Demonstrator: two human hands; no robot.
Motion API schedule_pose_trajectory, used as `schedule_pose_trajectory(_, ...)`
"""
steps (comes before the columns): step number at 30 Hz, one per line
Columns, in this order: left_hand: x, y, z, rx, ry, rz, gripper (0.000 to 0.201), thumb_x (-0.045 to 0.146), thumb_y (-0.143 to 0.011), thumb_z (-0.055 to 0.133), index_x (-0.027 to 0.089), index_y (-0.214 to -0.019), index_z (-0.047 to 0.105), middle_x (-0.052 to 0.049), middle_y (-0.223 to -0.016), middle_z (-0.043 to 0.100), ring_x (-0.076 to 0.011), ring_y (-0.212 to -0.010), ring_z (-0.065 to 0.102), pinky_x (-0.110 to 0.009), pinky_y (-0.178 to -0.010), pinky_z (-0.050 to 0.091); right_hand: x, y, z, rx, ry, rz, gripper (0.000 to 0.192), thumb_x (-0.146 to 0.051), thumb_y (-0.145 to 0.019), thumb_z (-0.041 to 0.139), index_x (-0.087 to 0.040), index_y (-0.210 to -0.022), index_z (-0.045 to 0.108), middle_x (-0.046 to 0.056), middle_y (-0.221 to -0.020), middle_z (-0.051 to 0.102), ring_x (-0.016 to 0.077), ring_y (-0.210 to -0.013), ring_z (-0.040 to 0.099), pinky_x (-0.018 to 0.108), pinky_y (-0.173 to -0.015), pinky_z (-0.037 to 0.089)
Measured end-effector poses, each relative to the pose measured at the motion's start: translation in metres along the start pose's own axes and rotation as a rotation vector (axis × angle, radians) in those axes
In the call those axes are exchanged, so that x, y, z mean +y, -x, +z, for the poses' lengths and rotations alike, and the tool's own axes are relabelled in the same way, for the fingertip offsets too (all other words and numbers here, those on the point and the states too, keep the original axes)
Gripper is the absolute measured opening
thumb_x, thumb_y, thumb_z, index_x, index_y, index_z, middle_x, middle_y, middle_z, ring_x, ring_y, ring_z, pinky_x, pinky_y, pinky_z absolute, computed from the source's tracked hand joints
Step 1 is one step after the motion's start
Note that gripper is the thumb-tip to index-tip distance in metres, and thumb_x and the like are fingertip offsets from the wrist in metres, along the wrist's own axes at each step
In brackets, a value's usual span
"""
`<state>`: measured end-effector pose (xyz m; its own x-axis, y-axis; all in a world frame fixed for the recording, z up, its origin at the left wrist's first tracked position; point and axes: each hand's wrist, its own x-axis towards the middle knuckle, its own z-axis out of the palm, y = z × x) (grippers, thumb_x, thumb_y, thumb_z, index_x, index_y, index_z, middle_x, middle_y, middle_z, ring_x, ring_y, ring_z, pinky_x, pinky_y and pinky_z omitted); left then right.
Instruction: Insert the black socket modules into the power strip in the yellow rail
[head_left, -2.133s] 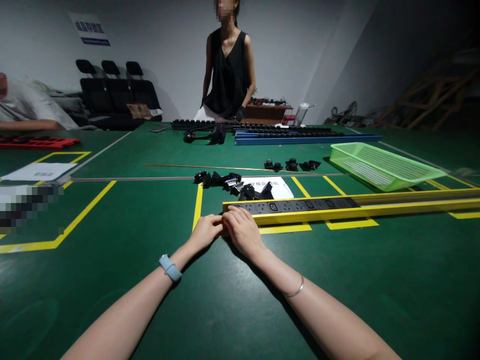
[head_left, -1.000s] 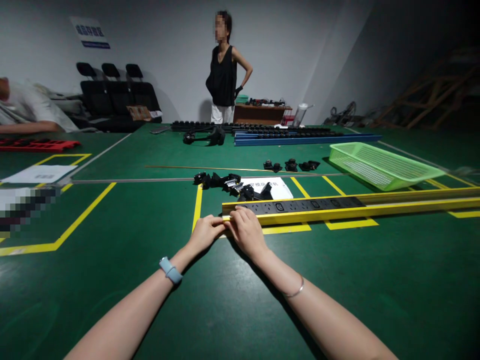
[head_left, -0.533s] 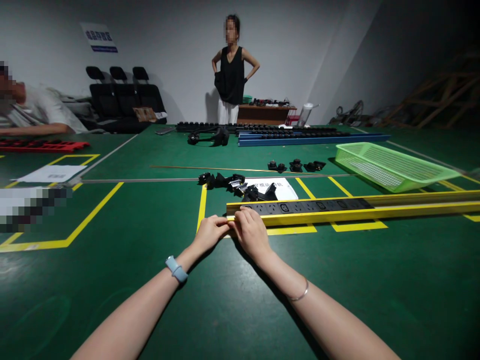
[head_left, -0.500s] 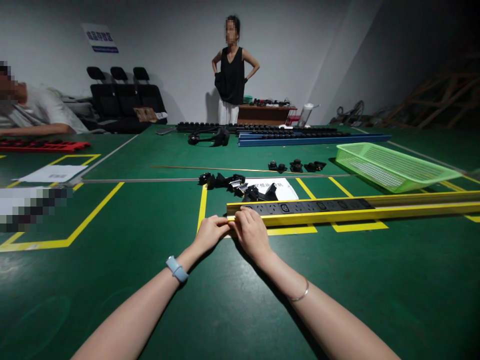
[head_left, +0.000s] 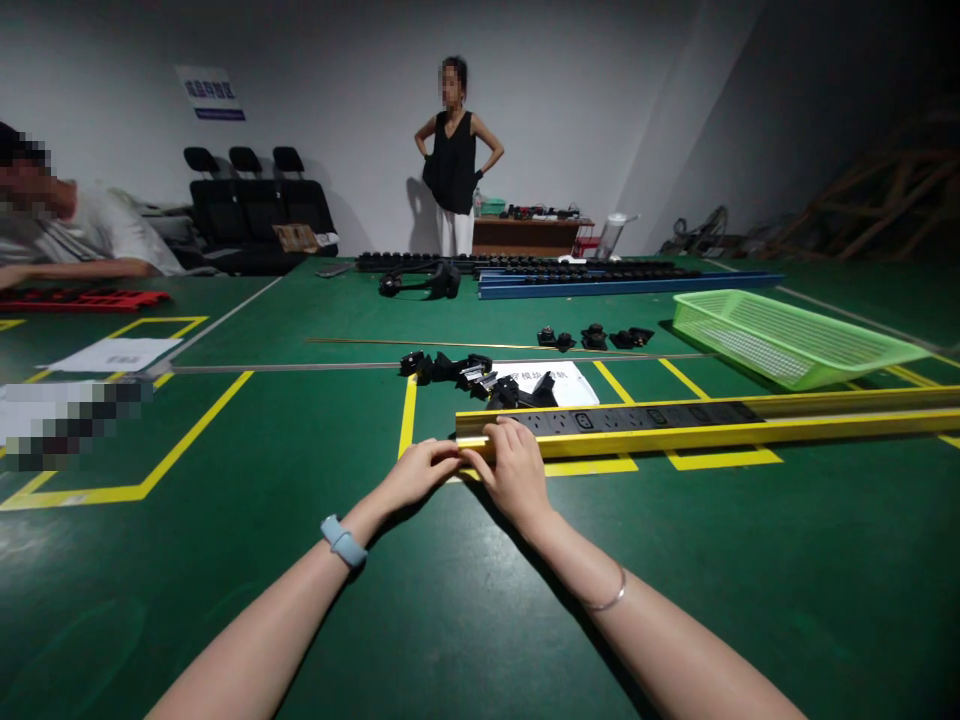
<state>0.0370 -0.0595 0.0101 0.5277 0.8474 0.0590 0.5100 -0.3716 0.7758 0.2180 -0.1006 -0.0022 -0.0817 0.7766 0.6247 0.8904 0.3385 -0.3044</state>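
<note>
A long yellow rail [head_left: 847, 437] lies across the table, its left end in front of me. Black socket modules [head_left: 609, 419] sit in a row inside its channel. My left hand [head_left: 416, 473] is closed, thumb and fingers together at the rail's front left corner. My right hand [head_left: 517, 475] reaches over the front edge, fingertips in the channel against the left end of the row and thumb by the front wall. Its fingers hide the leftmost module in part. Behind the rail, loose black modules [head_left: 517, 391] lie in a heap, partly on a white printed sheet [head_left: 577, 385].
A green plastic basket [head_left: 795, 365] stands at the right. More black parts [head_left: 595, 337] and a thin rod [head_left: 420, 344] lie farther back. Blue rails [head_left: 570, 290] are at the far edge. One person [head_left: 454, 160] stands beyond the table; another leans at the left near a red rail [head_left: 82, 299].
The row of socket modules has slid a little to the right along the channel, my right hand moving with it. My left hand stays at the rail's end. The view has tilted slightly.
</note>
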Motion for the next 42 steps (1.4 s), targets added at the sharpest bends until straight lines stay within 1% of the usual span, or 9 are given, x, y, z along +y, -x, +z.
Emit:
schedule_pose_trajectory(3,-0.006,-0.003,-0.021,-0.193,0.172,0.018,0.034,0.039,-0.087,0.048,0.018,-0.106,0.068,-0.007,-0.102,0.071,-0.0197,-0.09,0.064,-0.03,-0.081,0.048,-0.001,0.0,-0.004,0.027,-0.058,-0.007,0.032,-0.04,-0.09,0.052,-0.015,-0.109,0.057,0.012,-0.107,0.062,0.0262,-0.112,0.05,0.043,-0.103,0.036)
schedule_pose_trajectory(4,-0.009,-0.007,-0.029,-0.162,0.24,-0.025,0.038,0.039,-0.089,0.044,0.015,-0.108,0.066,-0.009,-0.097,0.072,-0.0191,-0.084,0.065,-0.031,-0.079,0.05,-0.001,0.0,-0.005,0.041,-0.079,-0.013,0.029,-0.035,-0.092,0.05,-0.015,-0.111,0.057,0.011,-0.107,0.063,0.0253,-0.113,0.051,0.045,-0.105,0.033)
schedule_pose_trajectory(7,-0.023,-0.03,-0.048,0.216,0.303,-0.114,0.039,0.03,-0.092,0.034,0.014,-0.12,0.056,-0.01,-0.095,0.071,-0.0176,-0.077,0.066,-0.034,-0.077,0.053,0.0,0.0,-0.008,0.093,-0.15,-0.083,0.03,-0.019,-0.094,0.039,-0.018,-0.12,0.054,0.009,-0.113,0.063,0.0226,-0.116,0.05,0.046,-0.107,0.029)
schedule_pose_trajectory(10,-0.038,-0.061,-0.056,0.543,0.089,-0.106,0.039,0.015,-0.087,0.034,0.017,-0.121,0.055,-0.01,-0.107,0.068,-0.0194,-0.094,0.063,-0.039,-0.088,0.051,0.002,0.002,-0.008,0.153,-0.264,-0.236,0.038,-0.011,-0.091,0.033,-0.019,-0.121,0.055,0.009,-0.112,0.064,0.0205,-0.108,0.055,0.039,-0.094,0.042)
schedule_pose_trajectory(14,-0.053,-0.087,-0.047,0.767,-0.269,0.035,0.041,0.01,-0.083,0.042,0.019,-0.12,0.058,-0.011,-0.129,0.054,-0.0246,-0.122,0.045,-0.044,-0.108,0.035,0.0,0.007,-0.005,0.053,-0.375,-0.409,0.034,-0.01,-0.09,0.032,-0.018,-0.101,0.063,0.004,-0.072,0.064,0.0149,-0.067,0.058,0.027,-0.063,0.045)
schedule_pose_trajectory(19,-0.066,-0.092,-0.032,0.692,-0.357,-0.017,0.035,0.025,-0.085,0.053,0.024,-0.119,0.062,-0.009,-0.141,0.041,-0.0309,-0.124,0.037,-0.05,-0.106,0.034,-0.002,0.011,-0.002,-0.154,-0.383,-0.359,0.029,-0.007,-0.085,0.036,-0.019,-0.087,0.063,0.003,-0.07,0.065,0.0138,-0.063,0.059,0.024,-0.061,0.044)
schedule_pose_trajectory(26,-0.078,-0.094,-0.033,0.618,-0.356,0.004,0.035,0.029,-0.089,0.048,0.023,-0.12,0.061,-0.008,-0.139,0.047,-0.029,-0.12,0.038,-0.048,-0.103,0.037,-0.002,0.013,0.002,-0.336,-0.396,-0.286,0.026,-0.001,-0.076,0.046,-0.02,-0.078,0.064,0.001,-0.071,0.066,0.0137,-0.066,0.061,0.021,-0.063,0.043)
schedule_pose_trajectory(35,-0.076,-0.089,-0.038,0.746,-0.331,-0.008,0.009,0.027,-0.086,0.052,0.019,-0.086,0.056,-0.008,-0.098,0.057,-0.0221,-0.097,0.05,-0.038,-0.088,0.043,-0.002,0.012,-0.001,-0.405,-0.44,-0.212,0.031,0.004,-0.071,0.047,-0.02,-0.078,0.066,0.001,-0.075,0.069,0.0135,-0.07,0.063,0.021,-0.066,0.044)
schedule_pose_trajectory(42,-0.071,-0.085,-0.038,0.749,-0.233,-0.002,0.014,0.021,-0.086,0.049,0.019,-0.099,0.054,-0.007,-0.101,0.054,-0.0174,-0.086,0.056,-0.031,-0.079,0.047,-0.001,0.012,0.001,-0.419,-0.435,-0.188,0.033,0.005,-0.07,0.046,-0.02,-0.076,0.066,0.0,-0.075,0.069,0.0136,-0.071,0.063,0.021,-0.067,0.045)
